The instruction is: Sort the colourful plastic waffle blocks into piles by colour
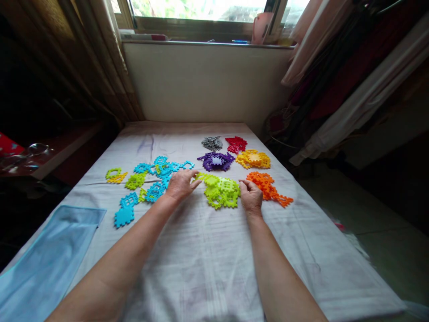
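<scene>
Flat toothed plastic pieces lie in colour groups on a cloth-covered table (208,268). My left hand (182,184) is between the blue pieces (155,191) and the lime green pile (221,191), thumb and fingers apart, fingertips at the green pile's left edge. At that pile's right edge is my right hand (251,197), fingers curled together; whatever they may hold is hidden. Just right of it spreads an orange pile (263,182). Behind lie purple (209,162), yellow-orange (254,158), grey (212,143) and red (237,144) piles. Some green pieces (135,181) are among the blue ones.
A light blue cloth bag (56,250) lies at the table's left edge. Beyond the table are a wall and a windowsill with a pink cup (262,27). A curtain (97,58) hangs at left, clothes at right. Glasses (38,149) rest on a side shelf.
</scene>
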Tool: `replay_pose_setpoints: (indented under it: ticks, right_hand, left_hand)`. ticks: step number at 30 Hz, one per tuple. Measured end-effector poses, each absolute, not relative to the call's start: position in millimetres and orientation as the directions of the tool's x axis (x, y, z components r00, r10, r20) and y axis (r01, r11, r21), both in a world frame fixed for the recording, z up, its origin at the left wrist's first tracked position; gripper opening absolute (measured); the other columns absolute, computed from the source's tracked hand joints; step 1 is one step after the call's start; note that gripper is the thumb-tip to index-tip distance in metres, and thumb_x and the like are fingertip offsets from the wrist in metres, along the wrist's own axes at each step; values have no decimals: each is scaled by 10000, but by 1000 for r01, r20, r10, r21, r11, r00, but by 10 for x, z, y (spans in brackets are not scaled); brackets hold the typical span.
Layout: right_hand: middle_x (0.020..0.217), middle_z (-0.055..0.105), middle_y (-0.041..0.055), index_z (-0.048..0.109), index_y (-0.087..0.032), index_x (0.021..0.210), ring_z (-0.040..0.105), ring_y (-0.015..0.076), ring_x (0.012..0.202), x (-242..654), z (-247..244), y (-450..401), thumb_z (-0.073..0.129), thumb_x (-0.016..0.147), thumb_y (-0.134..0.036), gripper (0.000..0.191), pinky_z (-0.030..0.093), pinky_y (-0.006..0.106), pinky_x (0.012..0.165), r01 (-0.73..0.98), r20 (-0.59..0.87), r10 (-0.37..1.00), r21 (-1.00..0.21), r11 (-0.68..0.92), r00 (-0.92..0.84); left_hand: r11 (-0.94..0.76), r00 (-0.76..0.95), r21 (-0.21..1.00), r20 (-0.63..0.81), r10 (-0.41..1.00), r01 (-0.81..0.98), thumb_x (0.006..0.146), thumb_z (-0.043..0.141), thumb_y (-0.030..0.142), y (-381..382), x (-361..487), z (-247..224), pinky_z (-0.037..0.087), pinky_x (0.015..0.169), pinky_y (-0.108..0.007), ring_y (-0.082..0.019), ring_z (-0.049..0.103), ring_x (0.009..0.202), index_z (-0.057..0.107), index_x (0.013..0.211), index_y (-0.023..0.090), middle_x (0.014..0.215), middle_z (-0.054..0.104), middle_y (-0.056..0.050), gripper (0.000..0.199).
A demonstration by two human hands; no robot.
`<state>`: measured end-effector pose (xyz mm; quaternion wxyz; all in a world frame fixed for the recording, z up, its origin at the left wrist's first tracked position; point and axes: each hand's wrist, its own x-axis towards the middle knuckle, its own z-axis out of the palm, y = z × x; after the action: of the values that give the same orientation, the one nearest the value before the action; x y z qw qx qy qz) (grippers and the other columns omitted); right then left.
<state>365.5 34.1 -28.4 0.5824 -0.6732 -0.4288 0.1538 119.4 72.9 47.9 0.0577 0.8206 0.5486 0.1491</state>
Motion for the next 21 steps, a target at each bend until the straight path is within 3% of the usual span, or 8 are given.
replay_pose_setpoints:
  ticks: [3, 12, 17, 21]
  right_hand:
    - [813, 744, 91, 746, -163, 818, 654, 214, 738, 3655, -281, 346, 526, 735, -441, 365, 522, 359, 770, 398, 286, 753, -917, 34, 593]
    - [808, 750, 93, 758, -163, 810, 651, 203, 711, 3655, -282, 348, 527, 723, -472, 396, 517, 325, 693, 395, 289, 748, -918, 39, 598]
    - [797, 746, 91, 761, -157, 832, 652, 207, 700, 3678, -306, 353, 543, 728, -468, 393, 518, 328, 679, 382, 274, 757, -924, 35, 594]
    - [791, 749, 86, 760, -163, 822, 654, 207, 700, 3685, -329, 359, 549, 726, -465, 381, 522, 327, 683, 385, 287, 755, -921, 50, 589]
  left_hand:
    - [-453, 407, 298, 207, 890, 840, 897, 614, 365, 672, 1534, 452, 469, 929, -342, -219, 641, 1030, 665, 1160, 234, 1103, 727, -53, 298]
    - [-499, 453, 240, 222, 863, 833, 873, 657, 417, 574, 1935, 394, 491, 915, -345, -227, 625, 1050, 700, 1106, 240, 1107, 698, -67, 295]
    - [-453, 391, 244, 263, 882, 857, 900, 604, 367, 578, 1469, 376, 492, 934, -363, -238, 627, 1057, 697, 1125, 232, 1132, 701, -69, 278]
    - [-279, 216, 217, 277, 936, 935, 893, 547, 345, 585, 661, 330, 482, 969, -374, -248, 633, 1072, 705, 1117, 227, 1146, 705, -79, 298]
